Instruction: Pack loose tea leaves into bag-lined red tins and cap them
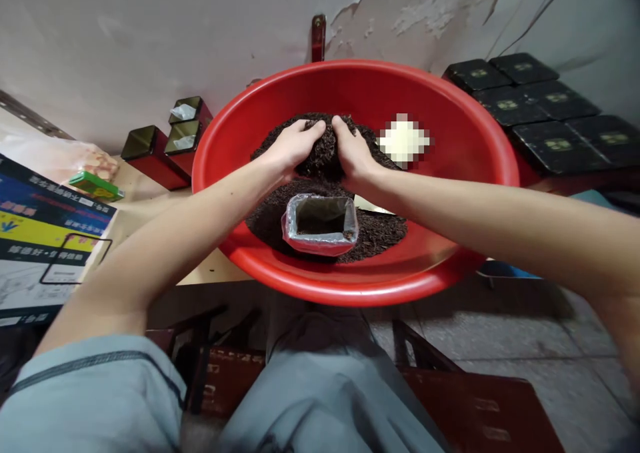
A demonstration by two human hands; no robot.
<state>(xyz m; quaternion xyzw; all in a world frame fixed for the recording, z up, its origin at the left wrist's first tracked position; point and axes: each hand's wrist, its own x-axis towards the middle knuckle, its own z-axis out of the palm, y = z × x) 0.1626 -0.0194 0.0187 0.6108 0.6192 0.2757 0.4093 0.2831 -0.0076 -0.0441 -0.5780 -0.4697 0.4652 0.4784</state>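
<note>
Cupped together, my left hand (297,143) and my right hand (353,147) hold a heap of dark loose tea leaves (323,153) between them. They are over the large red basin (360,293), above the pile of the same leaves lying in it. Just in front of my hands, a red tin (323,245) lined with a clear plastic bag stands in the leaves, its mouth facing up. Some leaves stick to the liner near its right corner. A pale thing (363,203) lies partly hidden under my right forearm. A blurred-out pale patch is at the basin's right.
Several dark-lidded tins (540,106) stand in rows to the right. Open red tins (155,156) stand on the left of the table (137,206). A printed box (35,253) and a small green packet (95,186) are at the far left. A wall is behind the basin.
</note>
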